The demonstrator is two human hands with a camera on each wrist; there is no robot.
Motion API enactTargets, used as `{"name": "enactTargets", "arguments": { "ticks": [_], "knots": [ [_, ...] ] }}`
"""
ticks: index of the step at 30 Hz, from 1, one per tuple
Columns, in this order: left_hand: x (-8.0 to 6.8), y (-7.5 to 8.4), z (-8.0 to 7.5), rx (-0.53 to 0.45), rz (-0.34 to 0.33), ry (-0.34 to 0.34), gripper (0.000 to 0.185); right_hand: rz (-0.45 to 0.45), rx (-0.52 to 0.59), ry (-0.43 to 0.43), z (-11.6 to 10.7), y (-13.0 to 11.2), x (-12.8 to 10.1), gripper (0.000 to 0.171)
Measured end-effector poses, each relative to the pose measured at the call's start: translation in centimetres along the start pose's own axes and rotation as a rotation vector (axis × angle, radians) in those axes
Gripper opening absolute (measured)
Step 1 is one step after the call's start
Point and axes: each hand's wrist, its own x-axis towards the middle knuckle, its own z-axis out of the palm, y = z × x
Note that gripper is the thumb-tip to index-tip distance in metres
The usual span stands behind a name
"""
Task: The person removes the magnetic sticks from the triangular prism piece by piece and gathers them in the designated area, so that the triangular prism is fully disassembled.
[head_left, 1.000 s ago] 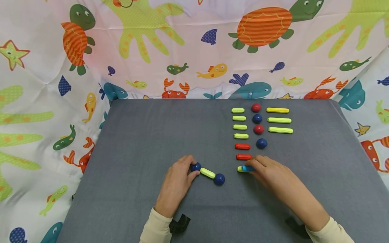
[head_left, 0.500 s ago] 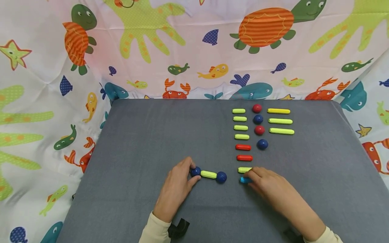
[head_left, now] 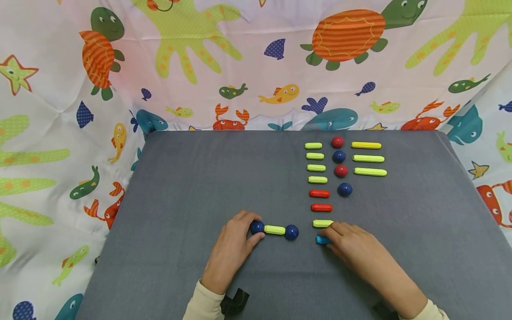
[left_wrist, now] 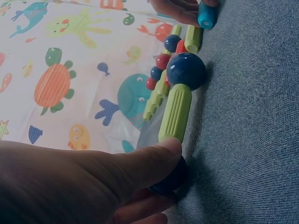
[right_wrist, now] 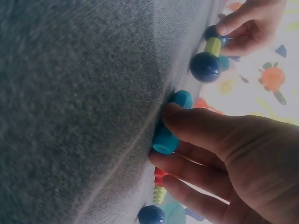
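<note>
My left hand (head_left: pixel 231 251) pinches a dark blue ball (head_left: pixel 257 227) between thumb and fingers. A short lime-green ribbed rod (head_left: pixel 274 230) joins it to a second dark blue ball (head_left: pixel 292 232), forming a dumbbell shape on the cloth. To the right, my right hand (head_left: pixel 358 251) holds a short light-blue rod (right_wrist: pixel 166 139), thumb on one side and fingers on the other, low over the cloth. Only its left end shows in the head view. Just behind it lies another lime-green rod (head_left: pixel 322 223), its right end close to my right fingers.
Beyond my right hand, short green rods (head_left: pixel 317 180) and red rods (head_left: pixel 321 207) form a column. Beside it runs a line of red and blue balls (head_left: pixel 344 190), then long yellow and green rods (head_left: pixel 370 172). Grey cloth (head_left: pixel 192 186) covers the table; a patterned curtain (head_left: pixel 240 58) hangs behind.
My right hand has brought the light-blue rod toward me, from over the nearest green rod to in front of it. The dumbbell-shaped piece has swung nearly level, its right ball moving slightly away.
</note>
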Motion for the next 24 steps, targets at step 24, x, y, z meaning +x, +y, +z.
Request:
{"name": "enactTargets", "arguments": {
  "ticks": [24],
  "knots": [
    [-0.3, -0.1, 0.1, 0.006, 0.015, -0.004, 0.03, -0.18, -0.054, -0.024, 0.6, -5.0, 7.2, 0.032]
  ]
}}
